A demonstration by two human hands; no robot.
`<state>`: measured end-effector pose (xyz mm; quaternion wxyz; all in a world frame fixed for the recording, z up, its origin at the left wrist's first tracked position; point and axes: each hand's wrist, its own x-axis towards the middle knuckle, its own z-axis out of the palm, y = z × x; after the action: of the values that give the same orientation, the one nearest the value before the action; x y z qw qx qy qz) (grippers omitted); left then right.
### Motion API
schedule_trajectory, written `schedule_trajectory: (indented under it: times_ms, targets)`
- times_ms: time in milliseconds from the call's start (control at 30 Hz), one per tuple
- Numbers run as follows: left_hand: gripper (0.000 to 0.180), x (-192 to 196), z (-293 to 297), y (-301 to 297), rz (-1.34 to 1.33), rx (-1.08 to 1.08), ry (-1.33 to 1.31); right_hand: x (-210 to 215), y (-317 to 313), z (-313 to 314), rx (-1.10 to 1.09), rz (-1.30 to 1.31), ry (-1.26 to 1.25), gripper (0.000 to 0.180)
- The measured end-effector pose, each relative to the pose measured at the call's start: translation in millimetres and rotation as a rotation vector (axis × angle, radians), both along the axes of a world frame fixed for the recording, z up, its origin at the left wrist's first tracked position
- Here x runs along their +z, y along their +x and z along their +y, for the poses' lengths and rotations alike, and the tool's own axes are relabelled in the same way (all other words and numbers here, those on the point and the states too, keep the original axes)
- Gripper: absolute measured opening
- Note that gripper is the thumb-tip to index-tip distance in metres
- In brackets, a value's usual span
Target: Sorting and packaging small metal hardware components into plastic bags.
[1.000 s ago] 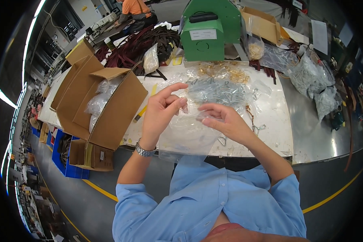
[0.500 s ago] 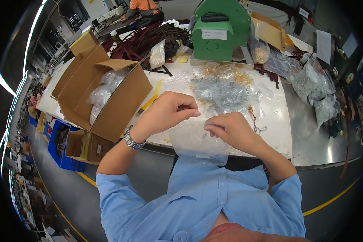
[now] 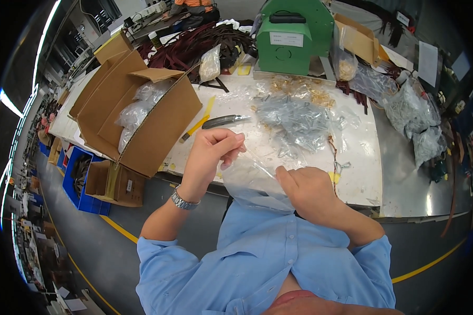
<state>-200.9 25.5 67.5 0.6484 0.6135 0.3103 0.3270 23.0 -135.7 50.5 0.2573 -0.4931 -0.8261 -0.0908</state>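
Note:
A clear plastic bag (image 3: 252, 184) hangs between my hands in front of my shirt, its upper edge drawn into a slanting line. At its left end, my left hand (image 3: 213, 149) is closed, thumb and fingers pinching the edge. My right hand (image 3: 310, 191), lower and to the right, is closed on the other end, thumb on top. Just beyond my left hand lies a dark curved-handled tool (image 3: 220, 122), beside a yellow cutter-like strip (image 3: 194, 128). Past the bag spreads a heap of small clear packets (image 3: 294, 118) with greyish pieces, and gold-coloured pieces (image 3: 312, 94) behind it.
An open cardboard box (image 3: 163, 126) with clear bags stands on the table's left. A green machine (image 3: 284, 50) stands at the back, near dark red strips (image 3: 194, 50). Filled plastic bags (image 3: 415, 113) hang at right. Blue bins (image 3: 84, 181) sit lower left; a person (image 3: 192, 10) is far back.
My hands have moved apart and lower, the right one downward to the right, the left one slightly left. The bag's edge is now stretched between them, and the dark tool has come into sight.

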Motion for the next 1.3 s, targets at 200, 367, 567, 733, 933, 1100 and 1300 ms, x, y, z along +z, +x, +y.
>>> schedule_trajectory:
  times_ms: [200,367,567,733,933,1100,1300]
  targets:
    - [0.026,2.5,-6.6,-3.4,-0.144,0.125,-0.134,8.6,0.0,-1.5,0.02,-0.022,0.123,0.032]
    - [0.026,-0.6,-7.9,-11.4,-0.206,0.086,-0.222,13.6,1.6,-6.9,0.032,-0.106,0.153,0.028]
    - [0.026,-6.7,-4.5,-17.5,-0.229,0.129,-0.3,16.2,6.7,-5.3,0.076,-0.169,0.202,0.027]
    - [0.025,-11.6,-4.6,-25.3,-0.325,0.093,-0.403,17.4,15.5,-7.2,0.125,-0.148,0.235,0.027]
    - [0.022,-11.1,2.0,-45.0,-0.622,0.167,-0.48,11.8,40.6,6.2,0.217,0.036,0.391,0.023]
    - [0.026,-8.3,11.5,-111.0,-0.563,0.514,-0.001,-14.7,99.0,8.0,-0.02,0.172,0.32,0.02]
    - [0.028,4.0,-38.5,-66.2,-0.348,0.43,0.136,1.1,77.1,61.5,-0.11,0.881,-0.369,0.019]
